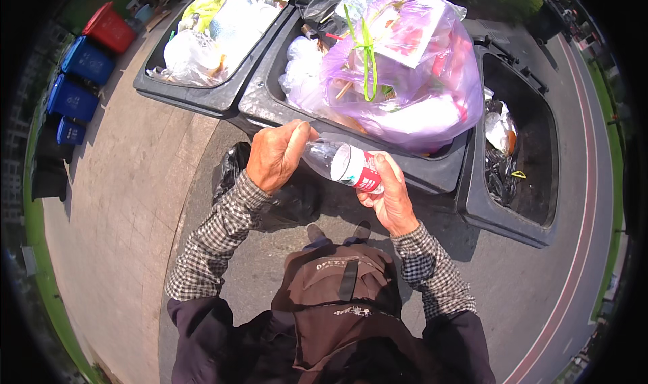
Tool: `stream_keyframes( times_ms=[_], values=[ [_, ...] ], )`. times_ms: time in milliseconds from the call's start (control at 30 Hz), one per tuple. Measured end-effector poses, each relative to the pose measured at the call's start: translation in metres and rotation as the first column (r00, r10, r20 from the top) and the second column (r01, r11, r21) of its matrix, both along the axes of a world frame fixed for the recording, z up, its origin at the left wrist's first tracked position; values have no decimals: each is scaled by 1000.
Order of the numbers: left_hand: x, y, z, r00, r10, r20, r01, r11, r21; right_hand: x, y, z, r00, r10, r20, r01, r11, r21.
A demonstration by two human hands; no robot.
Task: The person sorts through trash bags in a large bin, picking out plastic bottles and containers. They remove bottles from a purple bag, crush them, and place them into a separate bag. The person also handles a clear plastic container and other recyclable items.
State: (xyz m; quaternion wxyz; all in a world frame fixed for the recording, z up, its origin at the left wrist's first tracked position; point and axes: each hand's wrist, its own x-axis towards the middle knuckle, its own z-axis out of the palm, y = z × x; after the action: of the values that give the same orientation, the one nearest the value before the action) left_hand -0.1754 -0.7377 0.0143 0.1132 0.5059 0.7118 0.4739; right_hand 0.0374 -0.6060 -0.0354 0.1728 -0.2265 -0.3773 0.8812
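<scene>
A clear plastic bottle (326,156) with a red and white label lies tilted between my two hands, in front of the middle bin. My right hand (388,196) is wrapped round its labelled lower part. At the bottle's other end my left hand (277,156) is closed, thumb and fingers pressed together at the neck; the cap, if there is one, is hidden by the fingers. Just beyond the hands, a big translucent purple bag (422,107) of rubbish bulges over the rim of the middle grey bin (270,104).
To the left stands another grey bin (182,100) full of bagged rubbish; to the right, a partly filled one (533,147). A black bag (290,205) sits on the ground below my left hand. Blue bins (71,97) and a red bin (108,28) line the far left.
</scene>
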Motion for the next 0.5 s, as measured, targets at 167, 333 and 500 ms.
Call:
stream_keyframes(
  times_ms=[167,333,500],
  values=[
    [-75,51,2,848,77,524,16,985,-171,-53,17,26,952,-295,-76,277,735,619],
    [-157,69,-21,883,365,296,-261,905,-337,-106,57,87,961,-166,-220,209,-78,975],
    [-173,67,-62,950,310,42,-297,935,-197,-152,71,105,992,-102,-73,8,-525,851]
  ],
)
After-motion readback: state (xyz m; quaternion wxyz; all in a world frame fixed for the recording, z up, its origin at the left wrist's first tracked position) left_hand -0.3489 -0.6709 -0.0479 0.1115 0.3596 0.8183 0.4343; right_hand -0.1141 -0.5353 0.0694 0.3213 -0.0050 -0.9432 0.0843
